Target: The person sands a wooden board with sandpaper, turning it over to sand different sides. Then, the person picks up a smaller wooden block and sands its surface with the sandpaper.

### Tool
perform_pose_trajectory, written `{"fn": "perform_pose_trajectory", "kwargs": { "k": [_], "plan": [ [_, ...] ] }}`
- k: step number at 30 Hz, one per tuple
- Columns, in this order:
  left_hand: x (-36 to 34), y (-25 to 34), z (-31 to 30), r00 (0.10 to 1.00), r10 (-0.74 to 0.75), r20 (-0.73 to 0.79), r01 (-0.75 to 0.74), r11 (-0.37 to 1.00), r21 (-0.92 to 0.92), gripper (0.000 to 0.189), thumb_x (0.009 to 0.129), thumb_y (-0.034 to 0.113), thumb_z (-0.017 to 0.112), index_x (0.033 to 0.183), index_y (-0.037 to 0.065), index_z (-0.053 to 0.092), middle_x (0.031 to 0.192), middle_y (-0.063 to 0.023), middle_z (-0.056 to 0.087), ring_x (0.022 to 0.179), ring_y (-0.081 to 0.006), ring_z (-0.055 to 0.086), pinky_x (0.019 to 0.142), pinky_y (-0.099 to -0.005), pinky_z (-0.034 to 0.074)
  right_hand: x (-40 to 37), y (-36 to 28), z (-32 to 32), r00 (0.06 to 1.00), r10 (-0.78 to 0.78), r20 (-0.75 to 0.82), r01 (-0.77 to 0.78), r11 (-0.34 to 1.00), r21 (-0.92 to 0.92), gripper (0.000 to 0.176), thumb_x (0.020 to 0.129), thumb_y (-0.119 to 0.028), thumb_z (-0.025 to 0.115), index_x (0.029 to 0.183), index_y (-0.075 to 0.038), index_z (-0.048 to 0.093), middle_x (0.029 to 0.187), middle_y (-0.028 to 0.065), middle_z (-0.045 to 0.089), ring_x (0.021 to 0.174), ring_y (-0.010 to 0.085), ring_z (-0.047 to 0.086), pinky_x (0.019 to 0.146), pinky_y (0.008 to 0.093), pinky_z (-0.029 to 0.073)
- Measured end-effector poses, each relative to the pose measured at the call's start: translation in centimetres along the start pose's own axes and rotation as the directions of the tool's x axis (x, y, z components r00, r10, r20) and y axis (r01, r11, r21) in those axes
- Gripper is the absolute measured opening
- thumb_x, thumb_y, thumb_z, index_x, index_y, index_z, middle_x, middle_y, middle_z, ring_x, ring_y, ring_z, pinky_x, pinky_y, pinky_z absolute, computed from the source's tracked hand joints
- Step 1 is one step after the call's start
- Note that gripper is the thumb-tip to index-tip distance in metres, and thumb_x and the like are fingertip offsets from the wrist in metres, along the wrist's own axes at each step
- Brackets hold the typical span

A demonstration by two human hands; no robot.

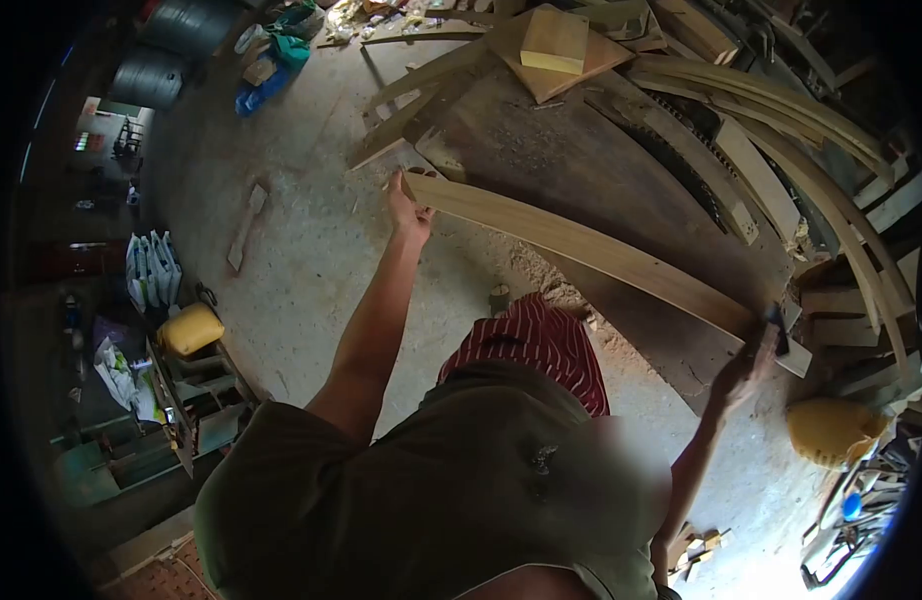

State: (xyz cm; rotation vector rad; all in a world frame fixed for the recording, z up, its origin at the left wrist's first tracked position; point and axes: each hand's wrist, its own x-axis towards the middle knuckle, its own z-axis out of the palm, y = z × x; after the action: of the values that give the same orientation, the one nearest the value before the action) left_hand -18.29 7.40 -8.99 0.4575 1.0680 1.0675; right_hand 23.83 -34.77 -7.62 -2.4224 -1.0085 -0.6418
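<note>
A long, slightly curved wooden board lies slantwise across the front of the worktable. At the board's left end, beyond the table edge, my left hand is closed round it with the thumb side up. My right hand is at the board's right end, fingers bent and closed around a small dark object; I cannot tell its kind. Behind the board, a curved wooden piece with a toothed-looking dark edge lies on the tabletop.
A wooden block sits on a flat board at the table's far end. Long curved strips are stacked to the right. A yellow container stands right of me, another yellow jerrycan left. Sawdust lies below the table edge.
</note>
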Motion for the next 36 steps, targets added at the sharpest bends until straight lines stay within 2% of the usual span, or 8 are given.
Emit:
{"fn": "perform_pose_trajectory", "kwargs": {
  "k": [4, 6, 8, 12, 20, 24, 28, 36],
  "plan": [
    [0.1, -0.7, 0.8, 0.999, 0.015, -0.046, -0.016, 1.0, -0.006, 0.035, 0.1, 0.043, 0.044, 0.102, 0.012, 0.059, 0.094, -0.0068, 0.066, 0.084, -0.0172, 0.062, 0.065, -0.0303, 0.048, 0.6, 4.2, -1.3, 0.983, -0.085, 0.164, 0.077, 0.995, 0.058, 0.044, 0.106, -0.026, 0.034, 0.141, -0.006, 0.049, 0.14, 0.019, 0.052, 0.132, 0.0356, 0.047, 0.109, 0.0468, 0.037],
    [4.6, -0.6, -5.7, 0.925, -0.098, 0.366, 0.142, 0.985, -0.095, 0.04, 0.101, 0.049, 0.042, 0.103, 0.013, 0.059, 0.098, -0.0076, 0.066, 0.093, -0.0196, 0.063, 0.083, -0.0368, 0.048, 2.8, 7.8, -2.8, 0.928, 0.315, 0.199, -0.332, 0.941, 0.059, 0.041, 0.102, -0.019, 0.039, 0.139, -0.004, 0.051, 0.139, 0.0194, 0.053, 0.132, 0.0346, 0.047, 0.112, 0.0447, 0.034],
    [2.3, -1.1, -3.2, 0.945, -0.131, 0.299, 0.145, 0.989, -0.025, 0.043, 0.1, 0.052, 0.041, 0.107, 0.013, 0.058, 0.107, -0.0094, 0.066, 0.108, -0.0226, 0.06, 0.097, -0.0424, 0.042, 1.0, 12.8, -0.2, 0.994, 0.11, 0.022, -0.107, 0.99, -0.096, 0.044, 0.097, -0.013, 0.04, 0.139, -0.005, 0.052, 0.14, 0.0174, 0.054, 0.132, 0.0346, 0.047, 0.112, 0.0436, 0.033],
    [0.0, 0.4, -1.0, 0.973, -0.121, 0.195, 0.096, 0.987, 0.131, 0.044, 0.101, 0.052, 0.038, 0.116, 0.014, 0.054, 0.121, -0.0111, 0.061, 0.123, -0.0267, 0.052, 0.108, -0.0473, 0.031, 0.8, -3.6, 0.9, 0.993, -0.046, 0.109, 0.04, 0.998, 0.053, 0.058, 0.088, 0.001, 0.045, 0.145, -0.009, 0.045, 0.149, 0.0131, 0.045, 0.141, 0.0309, 0.038, 0.119, 0.0465, 0.027],
    [0.0, 0.5, -1.5, 0.963, -0.15, 0.225, 0.094, 0.966, 0.241, 0.053, 0.102, 0.053, 0.031, 0.132, 0.014, 0.051, 0.119, -0.0084, 0.061, 0.113, -0.0239, 0.057, 0.098, -0.0465, 0.042, 0.9, 4.9, 1.8, 0.987, -0.058, 0.151, 0.051, 0.997, 0.049, 0.044, 0.099, -0.012, 0.038, 0.139, -0.002, 0.05, 0.145, 0.0187, 0.048, 0.135, 0.0331, 0.044, 0.115, 0.0408, 0.031],
    [0.5, 2.3, -1.4, 0.931, -0.231, 0.284, 0.075, 0.88, 0.47, 0.057, 0.102, 0.055, 0.027, 0.131, 0.013, 0.052, 0.114, -0.0082, 0.064, 0.105, -0.022, 0.062, 0.091, -0.0415, 0.048, 0.5, -2.3, 4.2, 0.98, -0.176, 0.097, 0.191, 0.965, -0.178, 0.045, 0.099, -0.014, 0.038, 0.141, -0.005, 0.049, 0.145, 0.0185, 0.048, 0.135, 0.0328, 0.045, 0.114, 0.0462, 0.032],
    [0.5, 2.8, -2.1, 0.892, -0.29, 0.347, -0.012, 0.752, 0.659, 0.066, 0.102, 0.06, 0.019, 0.133, 0.012, 0.051, 0.111, -0.0093, 0.066, 0.096, -0.0202, 0.066, 0.087, -0.0365, 0.051, -1.5, -21.6, 2.6, 0.941, -0.249, 0.23, 0.194, 0.952, 0.238, 0.066, 0.081, 0.007, 0.05, 0.145, -0.01, 0.045, 0.148, 0.0109, 0.046, 0.139, 0.0301, 0.041, 0.117, 0.0492, 0.03],
    [1.0, 3.2, -1.9, 0.858, -0.329, 0.394, -0.039, 0.723, 0.689, 0.072, 0.1, 0.064, 0.016, 0.138, 0.012, 0.047, 0.109, -0.0105, 0.067, 0.092, -0.0208, 0.069, 0.087, -0.0349, 0.051, -1.0, -14.9, 3.2, 0.975, -0.156, 0.16, 0.168, 0.984, -0.062, 0.06, 0.085, 0.009, 0.049, 0.142, -0.008, 0.047, 0.146, 0.0134, 0.048, 0.137, 0.0311, 0.044, 0.115, 0.0481, 0.034]
  ]
}}
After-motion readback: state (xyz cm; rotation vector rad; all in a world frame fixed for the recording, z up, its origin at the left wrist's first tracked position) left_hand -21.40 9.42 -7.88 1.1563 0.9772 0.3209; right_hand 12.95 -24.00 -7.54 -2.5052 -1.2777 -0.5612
